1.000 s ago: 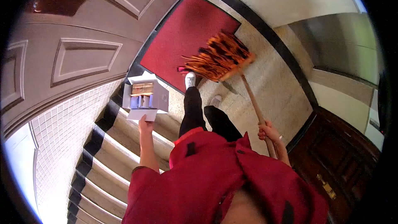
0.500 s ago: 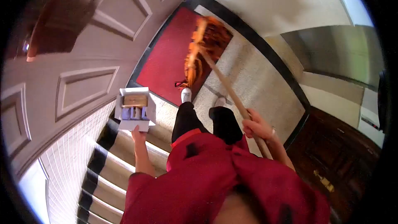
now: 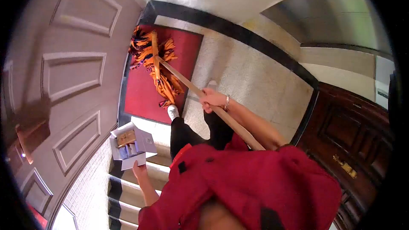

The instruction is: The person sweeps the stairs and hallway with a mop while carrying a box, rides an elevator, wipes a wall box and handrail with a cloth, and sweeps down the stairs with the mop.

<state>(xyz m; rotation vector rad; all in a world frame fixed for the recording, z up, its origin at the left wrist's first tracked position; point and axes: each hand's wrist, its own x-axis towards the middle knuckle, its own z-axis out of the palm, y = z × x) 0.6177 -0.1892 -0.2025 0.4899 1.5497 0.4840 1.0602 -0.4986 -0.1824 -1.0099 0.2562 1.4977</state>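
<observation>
My left hand (image 3: 139, 169) grips the near flap of an open white box (image 3: 147, 140), which holds a tan packet and several bluish-white items. My right hand (image 3: 213, 100) is wrapped round the wooden handle (image 3: 236, 127) of a mop. Orange and black cloth strips form the mop head (image 3: 164, 79), which lies over the red mat (image 3: 136, 96), close to the light-coloured door. One strip end reaches my white shoe (image 3: 172, 112).
Steps (image 3: 131, 194) go down at the lower left beside a white tiled wall (image 3: 91, 187). A panelled door (image 3: 74, 76) stands on the left. At the right is a dark wooden door (image 3: 341, 134) with brass fittings. A black border (image 3: 238, 34) edges the speckled floor.
The mop head has swung left from the pale floor across the red mat. My right hand has moved up and left with the handle. The box has shifted lower and left in view.
</observation>
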